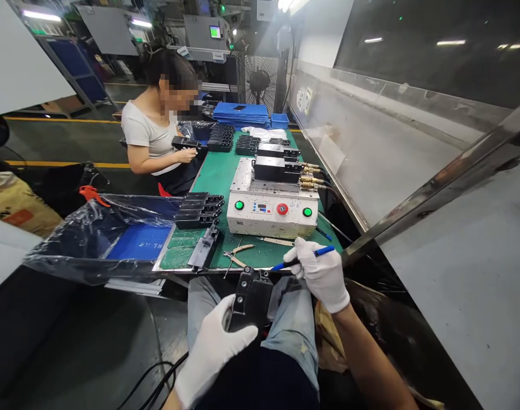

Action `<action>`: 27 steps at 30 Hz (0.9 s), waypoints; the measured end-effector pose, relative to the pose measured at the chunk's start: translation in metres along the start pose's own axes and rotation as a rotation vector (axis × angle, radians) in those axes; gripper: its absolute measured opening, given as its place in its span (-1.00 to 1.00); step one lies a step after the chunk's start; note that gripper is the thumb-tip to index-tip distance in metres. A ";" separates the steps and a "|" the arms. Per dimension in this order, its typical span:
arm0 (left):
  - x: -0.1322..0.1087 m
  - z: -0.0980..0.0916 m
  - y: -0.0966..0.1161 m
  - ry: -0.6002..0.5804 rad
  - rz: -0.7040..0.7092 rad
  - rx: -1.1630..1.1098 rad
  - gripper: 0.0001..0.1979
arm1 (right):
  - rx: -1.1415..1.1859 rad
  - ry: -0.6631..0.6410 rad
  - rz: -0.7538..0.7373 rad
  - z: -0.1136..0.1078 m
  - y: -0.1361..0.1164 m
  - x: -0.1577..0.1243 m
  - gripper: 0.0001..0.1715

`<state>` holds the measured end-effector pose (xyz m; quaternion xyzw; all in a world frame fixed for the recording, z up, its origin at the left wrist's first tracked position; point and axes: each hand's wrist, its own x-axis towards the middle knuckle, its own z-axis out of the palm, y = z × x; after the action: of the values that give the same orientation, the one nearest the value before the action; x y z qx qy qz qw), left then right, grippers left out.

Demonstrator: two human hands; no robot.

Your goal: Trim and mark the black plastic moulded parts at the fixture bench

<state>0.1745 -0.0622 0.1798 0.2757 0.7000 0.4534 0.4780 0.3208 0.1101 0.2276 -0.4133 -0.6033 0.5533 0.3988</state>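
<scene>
My gloved left hand [219,347] is wrapped round a black plastic housing [254,299], held over my lap with its end that has metal-ringed holes facing up. In my gloved right hand [322,273] is a blue and black pen [326,250]. The pen's tip points left, close to the top end of the housing; whether it touches cannot be made out. Just beyond, on the green table [174,259], lie diagonal cutters [238,250] with pale handles. Left of them another black housing [204,247] rests at a slant.
A white control box [272,213] with green and red buttons carries black housings [275,169]. More housings [200,209] lie in rows. At left is a plastic-lined blue crate [134,242]. Across the table a person [151,134] handles a black housing. A clear panel [354,148] borders the right.
</scene>
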 end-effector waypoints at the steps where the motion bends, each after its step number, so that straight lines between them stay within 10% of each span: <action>1: -0.001 0.000 0.000 -0.004 0.002 0.000 -0.37 | 0.000 -0.019 0.018 0.001 0.000 0.001 -0.37; 27: -0.010 -0.002 -0.002 -0.038 -0.009 0.057 -0.48 | 0.032 -0.020 -0.061 0.027 -0.002 -0.008 -0.43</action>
<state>0.1772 -0.0723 0.1823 0.2946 0.7044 0.4259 0.4855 0.2977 0.0934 0.2275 -0.3827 -0.6108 0.5546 0.4158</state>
